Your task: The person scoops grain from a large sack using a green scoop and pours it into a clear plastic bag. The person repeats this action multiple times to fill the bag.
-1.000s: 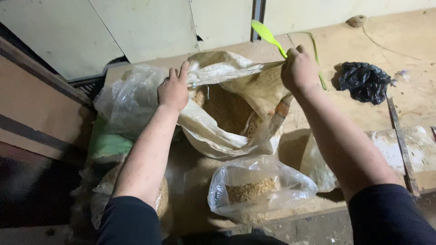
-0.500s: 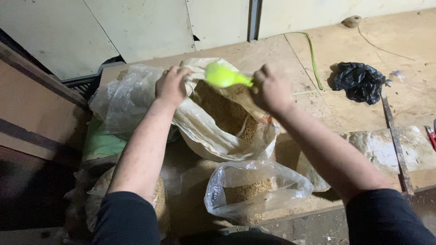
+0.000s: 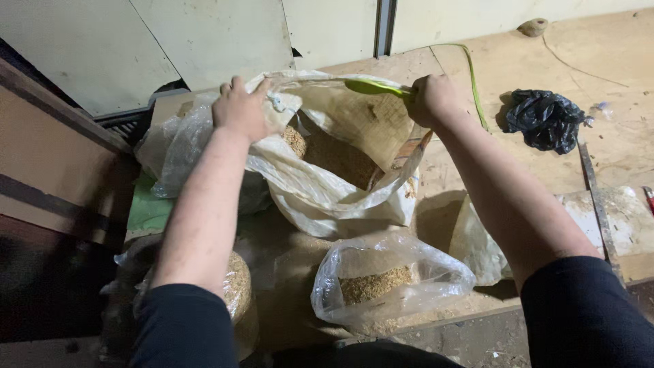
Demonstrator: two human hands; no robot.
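A large white sack of brown grain stands open in front of me. My left hand grips the sack's rim at its far left and holds it up. At the sack's right rim my right hand is closed on a bright green plastic scoop, which points left across the mouth of the sack; it seems to pinch the rim as well. Below the sack sits a small clear plastic bag, partly filled with the same grain and open at the top.
A crumpled black plastic bag lies on the plywood floor at the right. More bags of grain stand at lower left, with a green bag beside the sack. Pale wall panels close the back. A green strap trails past my right hand.
My right hand has swung the scoop from pointing up and away to lying across the sack's mouth. Both hands have lifted and spread the rim wider.
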